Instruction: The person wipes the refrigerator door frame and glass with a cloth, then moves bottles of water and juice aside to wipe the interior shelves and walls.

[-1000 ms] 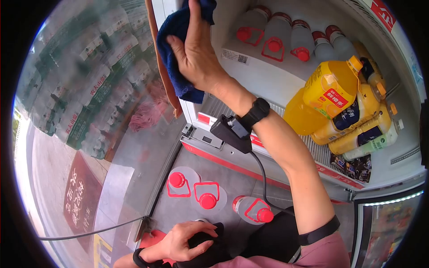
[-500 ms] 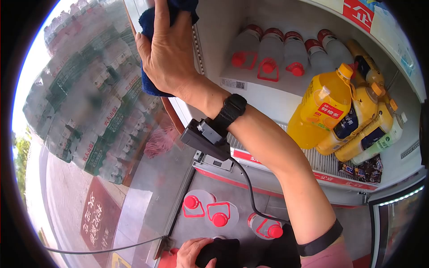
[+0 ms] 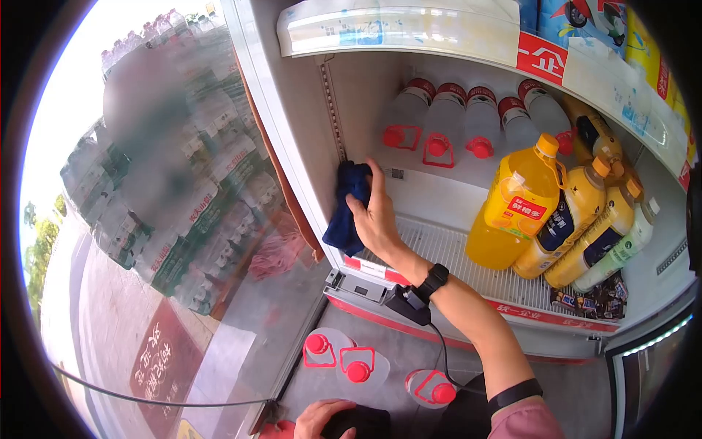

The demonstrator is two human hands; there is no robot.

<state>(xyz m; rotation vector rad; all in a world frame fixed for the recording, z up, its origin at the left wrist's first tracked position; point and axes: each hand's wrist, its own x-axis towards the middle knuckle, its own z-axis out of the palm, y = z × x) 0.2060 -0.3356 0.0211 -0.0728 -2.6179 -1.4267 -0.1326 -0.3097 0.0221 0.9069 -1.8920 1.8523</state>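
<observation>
My right hand presses a bunched dark blue cloth against the inner left wall of an open display fridge. Its fingers are closed on the cloth. A watch and a black device with a cable are on that wrist. Low in the view, my left hand rests with its fingers laid over something black, perhaps a knee; part of it is cut off by the frame. To the right of the cloth, on the wire rack, stands a large bottle of orange drink.
Clear bottles with red caps lie on the upper shelf. Yellow bottles and small dark packets sit at the right. Large jugs stand on the floor. Left of the glass door are stacked water packs and a pink cloth.
My right hand has moved down and right with the cloth, from the upper door-side edge to the inner wall near the rack. My view has shifted slightly; the left hand stays put.
</observation>
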